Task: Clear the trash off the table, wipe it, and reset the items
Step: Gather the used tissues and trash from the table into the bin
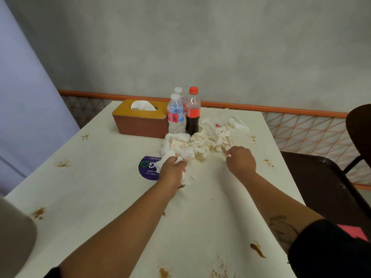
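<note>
Left hand (173, 169) clutches crumpled napkins (187, 177); right hand (241, 160) pinches the wrapper pile (202, 143). Dragging it could topple the cola bottle (192, 113) just behind.

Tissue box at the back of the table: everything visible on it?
The rectangular tissue box has reddish-brown, leather-like sides and a yellow top with an oval slot, a white tissue poking up through it. It sits flat at the far left of the white table, its right end beside the clear water bottle; contact unclear.
</note>
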